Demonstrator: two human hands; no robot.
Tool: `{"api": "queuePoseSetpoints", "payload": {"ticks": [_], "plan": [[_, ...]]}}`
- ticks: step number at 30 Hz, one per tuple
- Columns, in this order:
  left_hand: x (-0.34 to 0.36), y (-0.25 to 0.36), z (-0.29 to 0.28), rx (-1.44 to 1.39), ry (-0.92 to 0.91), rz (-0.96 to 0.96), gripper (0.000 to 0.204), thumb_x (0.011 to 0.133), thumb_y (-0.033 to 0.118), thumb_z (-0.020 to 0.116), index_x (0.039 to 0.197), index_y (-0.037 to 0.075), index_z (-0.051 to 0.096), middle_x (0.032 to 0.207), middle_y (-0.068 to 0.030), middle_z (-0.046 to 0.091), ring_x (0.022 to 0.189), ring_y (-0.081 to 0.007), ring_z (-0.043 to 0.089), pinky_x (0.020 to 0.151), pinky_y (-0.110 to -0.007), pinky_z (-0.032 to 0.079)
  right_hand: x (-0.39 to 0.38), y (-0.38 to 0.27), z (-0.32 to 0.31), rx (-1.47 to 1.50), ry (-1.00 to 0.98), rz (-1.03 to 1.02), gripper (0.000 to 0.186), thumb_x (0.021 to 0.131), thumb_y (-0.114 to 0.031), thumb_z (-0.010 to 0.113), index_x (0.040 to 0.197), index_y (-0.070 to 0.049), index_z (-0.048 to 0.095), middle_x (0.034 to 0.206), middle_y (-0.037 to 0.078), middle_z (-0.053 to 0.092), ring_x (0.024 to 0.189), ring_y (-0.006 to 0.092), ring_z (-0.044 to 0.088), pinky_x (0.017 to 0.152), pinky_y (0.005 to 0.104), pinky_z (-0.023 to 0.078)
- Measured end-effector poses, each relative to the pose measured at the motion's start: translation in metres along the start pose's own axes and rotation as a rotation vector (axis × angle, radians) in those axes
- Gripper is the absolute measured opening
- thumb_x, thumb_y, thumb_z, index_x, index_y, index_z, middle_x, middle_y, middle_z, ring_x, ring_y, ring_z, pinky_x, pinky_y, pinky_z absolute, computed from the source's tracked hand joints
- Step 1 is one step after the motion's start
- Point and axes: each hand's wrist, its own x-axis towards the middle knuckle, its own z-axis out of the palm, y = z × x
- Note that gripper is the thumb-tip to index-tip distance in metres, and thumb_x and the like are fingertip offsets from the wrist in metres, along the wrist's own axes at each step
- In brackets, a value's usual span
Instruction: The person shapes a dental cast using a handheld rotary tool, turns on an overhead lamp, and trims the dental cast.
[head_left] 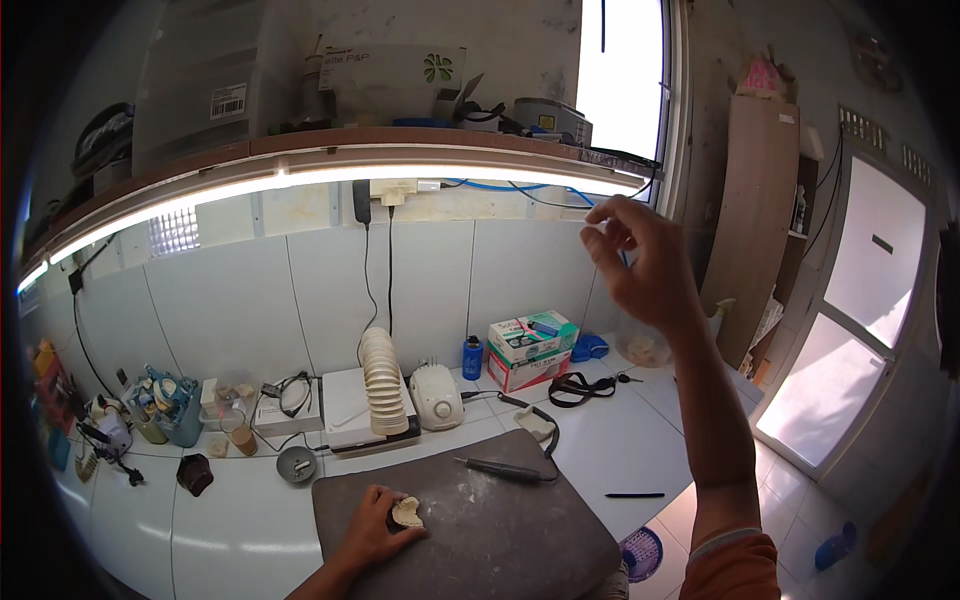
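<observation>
A pale, horseshoe-shaped dental cast [407, 513] sits at the fingertips of my left hand [374, 527], which is closed around its side over the dark grey mat [500, 550]. My right hand [640, 258] is raised high, in front of the wall below the lit shelf. Its fingers are curled in towards the thumb. Whatever they may pinch is too small to make out against the bright light. Beyond the cast, a black rotary handpiece [503, 470] lies on the mat, its cord running back to a white control unit [437, 397].
A ribbed hose [384, 385] rises from a white box. Glove boxes [530, 350], a blue canister [472, 357] and a lanyard [582, 390] stand or lie behind the mat. A grey bowl [297, 465] is at left, a black pen [635, 495] at right. Overhead runs a shelf [330, 143].
</observation>
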Motion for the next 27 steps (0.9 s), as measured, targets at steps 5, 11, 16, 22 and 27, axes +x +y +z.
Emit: {"api": "queuePoseSetpoints", "payload": {"ticks": [5,11,16,22,27], "plan": [[0.003,-0.006,0.005,0.028,-0.006,0.081,0.073,0.081,0.043,0.101,0.133,0.002,0.071,0.132,-0.0177,0.057,0.121,-0.0364,0.068,0.103,-0.046,0.060,0.155,0.088,-0.062,-0.395,-0.033,0.387,0.042,0.089,-0.039,0.071,0.111,-0.005,0.080,0.112,0.021,0.084,0.112,0.0354,0.080,0.103,0.0452,0.060],[-0.004,-0.013,0.008,-0.005,0.029,0.075,0.072,0.082,0.045,0.099,0.134,0.005,0.070,0.131,-0.0180,0.058,0.120,-0.0372,0.068,0.102,-0.046,0.059,0.220,0.147,-0.021,-0.393,-0.497,0.668,0.051,0.086,-0.049,0.076,0.109,-0.004,0.078,0.105,0.018,0.076,0.076,0.0304,0.067,0.081,0.0471,0.062],[-0.005,-0.012,0.009,-0.045,0.047,0.045,0.072,0.083,0.047,0.098,0.135,0.005,0.070,0.134,-0.0188,0.058,0.121,-0.0395,0.068,0.103,-0.047,0.059,0.229,0.205,0.014,-0.382,-0.832,0.605,0.050,0.093,-0.056,0.073,0.130,-0.023,0.082,0.122,0.014,0.074,0.104,0.0282,0.069,0.087,0.0500,0.062],[0.005,-0.005,0.011,-0.053,0.014,0.052,0.070,0.086,0.044,0.096,0.136,0.005,0.068,0.134,-0.0178,0.057,0.124,-0.0394,0.066,0.106,-0.048,0.057,0.265,0.318,-0.012,-0.517,-0.921,0.362,0.040,0.100,-0.044,0.063,0.126,-0.018,0.078,0.113,0.008,0.075,0.098,0.0251,0.069,0.089,0.0504,0.061],[-0.003,-0.011,0.009,-0.091,0.045,0.054,0.071,0.085,0.043,0.097,0.137,0.004,0.068,0.132,-0.0161,0.057,0.123,-0.0377,0.065,0.106,-0.046,0.055,0.286,0.357,-0.002,-0.555,-0.938,0.305,0.042,0.099,-0.047,0.068,0.130,-0.021,0.079,0.118,0.004,0.075,0.101,0.0215,0.068,0.091,0.0424,0.057]]}}
